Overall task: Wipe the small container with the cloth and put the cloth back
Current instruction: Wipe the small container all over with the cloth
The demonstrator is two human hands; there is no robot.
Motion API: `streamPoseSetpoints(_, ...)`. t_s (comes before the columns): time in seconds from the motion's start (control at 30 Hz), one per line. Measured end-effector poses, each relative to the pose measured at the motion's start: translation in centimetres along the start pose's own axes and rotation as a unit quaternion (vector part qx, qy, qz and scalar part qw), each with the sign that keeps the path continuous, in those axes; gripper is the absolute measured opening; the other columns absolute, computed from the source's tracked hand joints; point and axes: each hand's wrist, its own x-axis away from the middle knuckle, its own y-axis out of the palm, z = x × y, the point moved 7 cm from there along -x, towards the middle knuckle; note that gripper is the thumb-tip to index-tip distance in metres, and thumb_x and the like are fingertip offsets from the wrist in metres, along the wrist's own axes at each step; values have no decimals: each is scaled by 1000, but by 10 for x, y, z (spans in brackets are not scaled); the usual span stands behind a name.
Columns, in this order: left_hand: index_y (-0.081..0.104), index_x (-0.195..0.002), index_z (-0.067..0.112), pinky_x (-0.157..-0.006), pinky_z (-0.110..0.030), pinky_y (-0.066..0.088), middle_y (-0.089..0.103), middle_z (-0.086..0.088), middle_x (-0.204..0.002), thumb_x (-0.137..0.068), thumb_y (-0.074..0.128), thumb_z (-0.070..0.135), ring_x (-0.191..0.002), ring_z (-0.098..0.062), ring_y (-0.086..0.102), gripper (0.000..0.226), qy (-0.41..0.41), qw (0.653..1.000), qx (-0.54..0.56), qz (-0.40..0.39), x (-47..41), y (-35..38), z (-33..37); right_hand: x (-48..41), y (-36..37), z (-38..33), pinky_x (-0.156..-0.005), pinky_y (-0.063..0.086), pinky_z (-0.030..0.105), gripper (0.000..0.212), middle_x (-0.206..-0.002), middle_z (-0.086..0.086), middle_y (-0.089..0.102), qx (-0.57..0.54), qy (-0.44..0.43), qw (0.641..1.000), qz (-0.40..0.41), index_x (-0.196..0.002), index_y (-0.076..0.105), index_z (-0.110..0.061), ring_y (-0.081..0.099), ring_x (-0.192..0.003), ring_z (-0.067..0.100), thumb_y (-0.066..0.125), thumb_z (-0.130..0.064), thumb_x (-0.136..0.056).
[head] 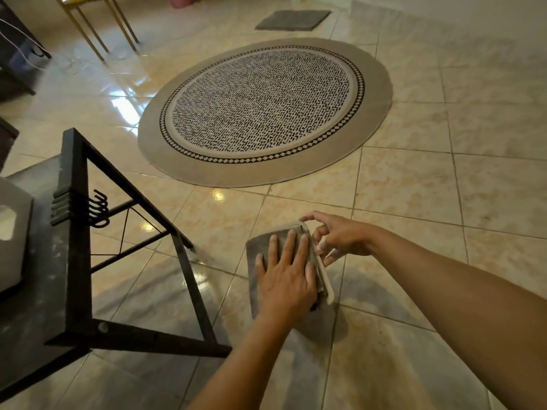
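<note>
A small pale container (323,275) is held in the air above the tiled floor, tilted on edge. Only its cream rim shows along the right side. A grey cloth (259,247) is spread over its face. My left hand (285,272) lies flat on the cloth, fingers spread and pressing it against the container. My right hand (340,236) grips the container's upper right edge with its fingertips. Most of the container is hidden by the cloth and my left hand.
A black metal-framed glass table (74,261) stands at the left, with a stack of dark hooks (80,210) and a pale box (11,232) on it. A round patterned rug (263,110) lies ahead, and a grey mat (293,19) farther back. Chair legs (97,31) stand at the far left.
</note>
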Motion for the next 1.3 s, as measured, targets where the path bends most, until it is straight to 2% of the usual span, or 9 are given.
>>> streamPoseSetpoints(0.17, -18, -155, 40, -123, -50, -10, -29, 8, -161, -104, 16, 52, -148, -18, -31, 62, -29, 999, 40, -4, -19, -4, -30, 2, 0, 1, -65, 60, 36, 77, -93, 13, 52, -14, 0, 1000, 10, -145, 39, -28, 65, -77, 23, 56, 19, -86)
streamPoseSetpoints(0.3, -22, -154, 35, -121, -48, -16, -32, 6, -161, -105, 13, 49, -146, -21, -35, 62, -38, 999, 15, -17, 14, 6, -7, 0, 0, 0, -63, 60, 35, 77, -95, 14, 54, -12, -2, 1000, 4, -146, 37, -26, 67, -75, 22, 55, 19, -86)
streamPoseSetpoints(0.5, -11, -157, 38, -123, -51, -11, -28, 8, -161, -104, 15, 53, -146, -20, -34, 61, -5, 999, 34, -17, -15, -6, -13, 2, 1, 3, -63, 60, 34, 77, -100, 17, 51, -16, -1, 1000, 5, -146, 36, -27, 62, -81, 26, 51, 20, -87)
streamPoseSetpoints(0.63, -21, -154, 43, -121, -53, -16, -32, 9, -161, -98, 14, 69, -144, -19, -39, 71, 13, 999, 13, -34, -6, 0, -27, -1, 3, 1, -62, 60, 34, 77, -101, 16, 49, -17, 3, 1000, 8, -147, 36, -27, 62, -80, 25, 50, 20, -87)
streamPoseSetpoints(0.73, -21, -154, 41, -119, -55, -18, -28, 10, -162, -98, 11, 69, -146, -18, -35, 71, 39, 999, -24, -16, -4, 5, -10, -3, 4, 0, -67, 61, 39, 81, -108, 18, 56, -16, 5, 1000, 2, -147, 35, -27, 66, -86, 25, 47, 23, -84)
streamPoseSetpoints(0.9, -17, -156, 37, -121, -54, -13, -23, 8, -165, -100, 9, 63, -148, -19, -31, 67, -34, 999, 11, 7, -23, -3, -23, 0, 5, 0, -64, 61, 36, 79, -101, 17, 55, -14, 1, 1000, 19, -148, 35, -26, 66, -80, 23, 50, 20, -86)
streamPoseSetpoints(1.0, -17, -157, 33, -121, -51, -15, -26, 6, -164, -103, 11, 57, -148, -20, -32, 65, -39, 999, 8, 10, -1, 3, -9, 1, 6, -2, -67, 62, 40, 79, -102, 16, 57, -7, 2, 1000, 15, -148, 34, -25, 67, -82, 24, 51, 20, -85)
streamPoseSetpoints(1.13, -11, -158, 35, -123, -50, -10, -19, 9, -165, -104, 15, 49, -150, -17, -27, 61, 11, 1000, 19, 12, -16, 2, 5, 1, 8, -4, -79, 61, 54, 77, -118, 20, 60, 11, -7, 1000, 11, -145, 37, -25, 67, -101, 36, 53, 18, -83)
streamPoseSetpoints(1.3, -18, -156, 34, -123, -52, -10, -25, 7, -164, -104, 12, 49, -149, -18, -30, 61, -68, 997, 24, 20, -5, -1, -22, 1, 6, -1, -65, 62, 37, 81, -98, 16, 53, -8, 3, 1000, 23, -148, 35, -27, 64, -78, 24, 54, 20, -85)
